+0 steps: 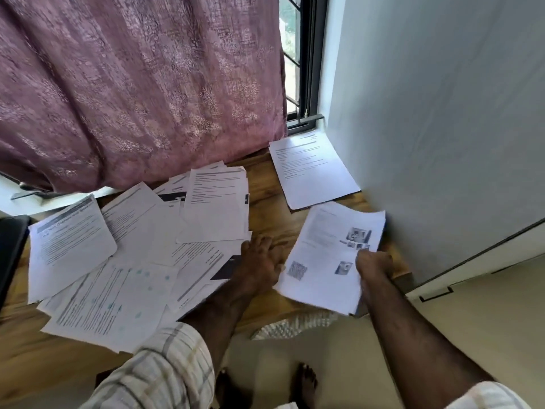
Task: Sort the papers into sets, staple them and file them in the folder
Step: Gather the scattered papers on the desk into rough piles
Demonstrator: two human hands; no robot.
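Loose printed papers (126,255) lie scattered and overlapping across the left half of a wooden table (265,202). My left hand (261,261) rests at the right edge of that heap, fingers spread over the sheets. My right hand (373,265) grips a set of papers with small pictures (327,255) near the table's right end, held just above the wood. A separate neat set of text pages (311,169) lies at the far right by the window. No stapler or folder shows.
A mauve curtain (132,93) hangs behind the table, with a barred window (298,63) to its right. A white wall (442,113) stands close on the right. A dark object (11,249) sits at the table's left edge. My bare feet are on the pale floor below.
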